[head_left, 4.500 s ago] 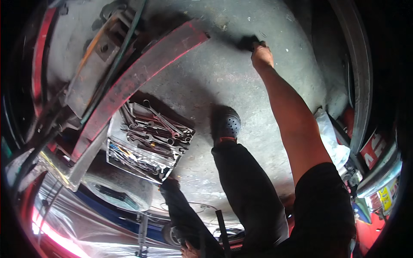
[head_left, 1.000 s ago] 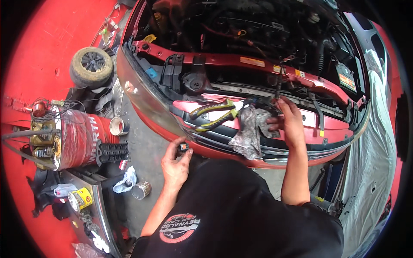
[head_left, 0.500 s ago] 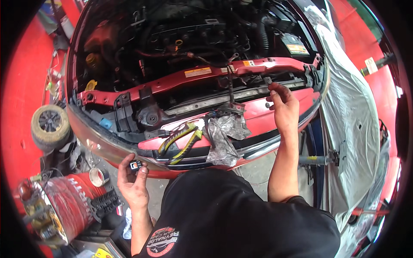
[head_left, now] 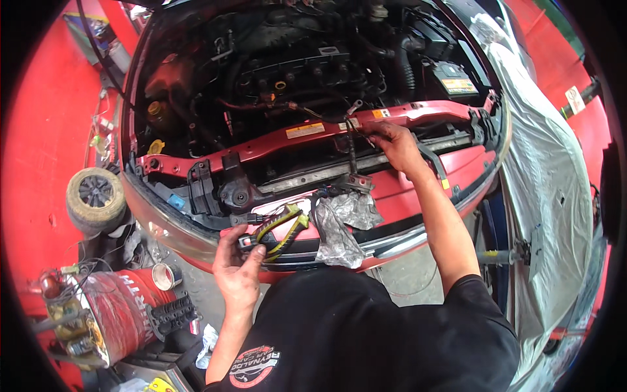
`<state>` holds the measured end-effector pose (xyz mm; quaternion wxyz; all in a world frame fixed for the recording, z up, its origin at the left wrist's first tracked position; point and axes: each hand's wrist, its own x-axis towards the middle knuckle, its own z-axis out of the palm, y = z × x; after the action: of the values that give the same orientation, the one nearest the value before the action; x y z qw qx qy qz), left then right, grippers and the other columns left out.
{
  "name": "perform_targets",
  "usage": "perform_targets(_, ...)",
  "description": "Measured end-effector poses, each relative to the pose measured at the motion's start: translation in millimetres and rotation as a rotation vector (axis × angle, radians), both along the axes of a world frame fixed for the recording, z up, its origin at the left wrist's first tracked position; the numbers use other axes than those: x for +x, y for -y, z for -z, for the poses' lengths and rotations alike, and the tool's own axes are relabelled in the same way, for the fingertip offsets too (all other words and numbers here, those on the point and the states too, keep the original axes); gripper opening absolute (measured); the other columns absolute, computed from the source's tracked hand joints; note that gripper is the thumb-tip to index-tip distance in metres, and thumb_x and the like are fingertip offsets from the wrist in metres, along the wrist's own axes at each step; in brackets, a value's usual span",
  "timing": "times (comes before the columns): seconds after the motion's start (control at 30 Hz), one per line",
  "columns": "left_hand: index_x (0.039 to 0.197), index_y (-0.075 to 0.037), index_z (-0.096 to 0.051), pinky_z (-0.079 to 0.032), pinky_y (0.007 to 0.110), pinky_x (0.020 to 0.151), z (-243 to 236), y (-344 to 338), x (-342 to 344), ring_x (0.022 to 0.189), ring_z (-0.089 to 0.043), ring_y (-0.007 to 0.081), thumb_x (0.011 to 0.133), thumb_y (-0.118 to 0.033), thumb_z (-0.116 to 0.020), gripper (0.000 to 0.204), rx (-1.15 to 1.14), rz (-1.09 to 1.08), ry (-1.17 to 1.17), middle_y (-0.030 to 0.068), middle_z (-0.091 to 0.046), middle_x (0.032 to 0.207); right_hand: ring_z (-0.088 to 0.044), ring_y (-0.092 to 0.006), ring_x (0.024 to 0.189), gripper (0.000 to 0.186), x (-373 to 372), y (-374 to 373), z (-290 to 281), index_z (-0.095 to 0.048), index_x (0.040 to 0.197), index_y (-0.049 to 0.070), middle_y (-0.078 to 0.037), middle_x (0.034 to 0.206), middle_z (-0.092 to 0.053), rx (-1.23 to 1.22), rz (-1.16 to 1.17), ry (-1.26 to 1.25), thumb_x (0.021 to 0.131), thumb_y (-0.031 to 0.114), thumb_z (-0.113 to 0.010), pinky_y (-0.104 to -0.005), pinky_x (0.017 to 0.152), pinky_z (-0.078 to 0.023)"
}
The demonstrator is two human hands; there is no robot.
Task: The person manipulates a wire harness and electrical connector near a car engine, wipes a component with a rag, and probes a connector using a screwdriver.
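Observation:
My left hand [head_left: 238, 271] pinches a small black electrical connector [head_left: 247, 242] with a pale face between thumb and fingers, at the front edge of the car. Close beside it lie pliers with yellow-green and black handles [head_left: 283, 236], on the bumper. My right hand [head_left: 397, 147] reaches to the red crossmember [head_left: 268, 139], its fingers drawn together near thin dark wires; whatever sits between the fingertips is hidden. The metal latch bracket [head_left: 356, 183] hangs below on dark cables. Next to my right wrist lies a curved dark strip with a yellow end [head_left: 445, 183].
Crumpled grey sheeting [head_left: 341, 228] drapes over the red bumper. Behind the crossmember is the open engine bay with a battery [head_left: 454, 81]. At the left stand a wheel [head_left: 96, 199] and a red drum [head_left: 121, 313]; a grey cover [head_left: 545, 196] hangs at the right.
My right hand has moved left and inward to the wires by the crossmember. My left hand has brought the connector up and right, beside the pliers. The view has shifted slightly.

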<state>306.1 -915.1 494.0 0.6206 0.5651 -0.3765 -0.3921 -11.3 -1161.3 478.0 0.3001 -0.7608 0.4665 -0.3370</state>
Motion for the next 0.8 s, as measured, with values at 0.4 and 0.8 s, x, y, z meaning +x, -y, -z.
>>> perform_targets(0.4, 0.13, 0.004, -0.049, -0.053, 0.027, 0.073, -35.8, 28.7, -83.9, 0.083, -0.064, 0.0152, 0.091, -0.001, -0.061, 0.041, 0.078, 0.024, -0.257, 0.0143, -0.067, 0.1, -0.067, -0.0169, 0.074, 0.017, 18.6, 17.0, -2.6, -0.06, 0.106, 0.005, -0.008, 0.091, -0.069, 1.065, -0.092, 0.953, 0.093, 0.014, -0.066, -0.0266, 0.059, -0.05)
perform_targets(0.8, 0.12, 0.001, -0.039, -0.056, 0.031, 0.08, -29.7, 92.7, -166.8, 0.093, -0.067, 0.0231, 0.089, 0.008, -0.061, 0.039, -0.034, -0.203, 0.023, 0.0207, -0.065, 0.103, -0.069, -0.0162, 0.076, 0.026, 65.8, -21.9, -29.2, -0.057, 0.104, 0.003, -0.011, 0.087, -0.072, 0.949, -0.232, 1.035, 0.085, 0.006, -0.074, -0.0237, 0.059, -0.048)
